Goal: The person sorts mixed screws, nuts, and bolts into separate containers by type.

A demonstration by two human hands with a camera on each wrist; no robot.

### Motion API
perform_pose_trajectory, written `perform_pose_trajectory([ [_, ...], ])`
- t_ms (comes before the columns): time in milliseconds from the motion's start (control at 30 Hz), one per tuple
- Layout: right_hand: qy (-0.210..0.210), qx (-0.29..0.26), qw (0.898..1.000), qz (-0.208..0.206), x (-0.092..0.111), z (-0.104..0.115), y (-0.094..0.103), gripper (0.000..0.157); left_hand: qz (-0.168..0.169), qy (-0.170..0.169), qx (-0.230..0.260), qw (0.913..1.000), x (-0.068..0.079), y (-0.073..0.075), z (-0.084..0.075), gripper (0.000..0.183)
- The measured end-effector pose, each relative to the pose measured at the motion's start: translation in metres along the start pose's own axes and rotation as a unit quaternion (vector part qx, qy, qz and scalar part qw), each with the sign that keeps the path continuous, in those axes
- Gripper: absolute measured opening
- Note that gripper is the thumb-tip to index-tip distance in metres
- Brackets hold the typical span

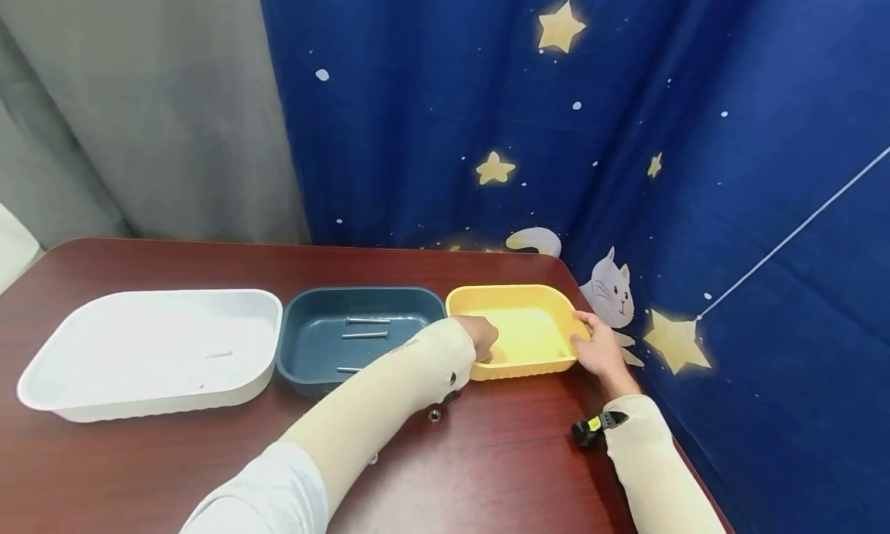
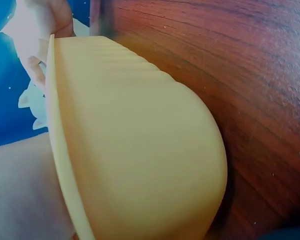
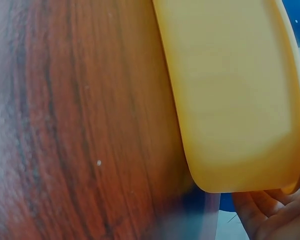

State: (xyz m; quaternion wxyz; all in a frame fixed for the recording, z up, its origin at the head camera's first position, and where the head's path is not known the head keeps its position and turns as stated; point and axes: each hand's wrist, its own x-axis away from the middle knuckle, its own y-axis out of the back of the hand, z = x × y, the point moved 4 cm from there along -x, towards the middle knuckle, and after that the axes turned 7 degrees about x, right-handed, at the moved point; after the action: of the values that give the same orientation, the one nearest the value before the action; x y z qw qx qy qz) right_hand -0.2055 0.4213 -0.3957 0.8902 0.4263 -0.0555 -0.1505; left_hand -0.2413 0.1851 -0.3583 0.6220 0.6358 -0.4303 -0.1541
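A yellow tray (image 1: 524,369) stands on the table at the right. My right hand (image 1: 599,351) grips its right end, thumb at the rim; in the right wrist view its fingers (image 3: 250,212) show past the tray wall (image 3: 230,100). My left hand (image 1: 478,335) reaches over the tray's left end, its knuckles bent above the inside. Its fingertips are hidden, so whether it holds the rim or something small cannot be seen. The left wrist view is mostly filled by the tray's outer wall (image 2: 150,125), with the right hand (image 2: 40,30) at the far end.
Left of the yellow tray stands a dark blue tray (image 1: 313,341) with several bolts (image 1: 365,335). A white tray (image 1: 153,348) farther left holds a small pale piece (image 1: 219,355). Metal nuts (image 1: 434,416) lie on the table near the left forearm. Curtains hang behind.
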Motion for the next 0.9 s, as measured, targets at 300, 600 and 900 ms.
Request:
perform_pose_trajectory([
  [300, 0.005, -0.008, 1.000, 0.002, -0.001, 0.002, -0.001, 0.047, -0.006, 0.004, -0.003, 1.0000, -0.008, -0.004, 0.003, 0.019],
  [600, 0.005, 0.001, 1.000, -0.003, 0.000, -0.001, 0.000, 0.046, -0.010, -0.011, 0.032, 0.9994, -0.021, -0.009, 0.006, 0.043],
  [900, 0.006, 0.001, 1.000, -0.001, 0.001, 0.000, 0.001, 0.047, -0.023, -0.044, 0.071, 0.9962, -0.016, -0.003, 0.009, 0.040],
])
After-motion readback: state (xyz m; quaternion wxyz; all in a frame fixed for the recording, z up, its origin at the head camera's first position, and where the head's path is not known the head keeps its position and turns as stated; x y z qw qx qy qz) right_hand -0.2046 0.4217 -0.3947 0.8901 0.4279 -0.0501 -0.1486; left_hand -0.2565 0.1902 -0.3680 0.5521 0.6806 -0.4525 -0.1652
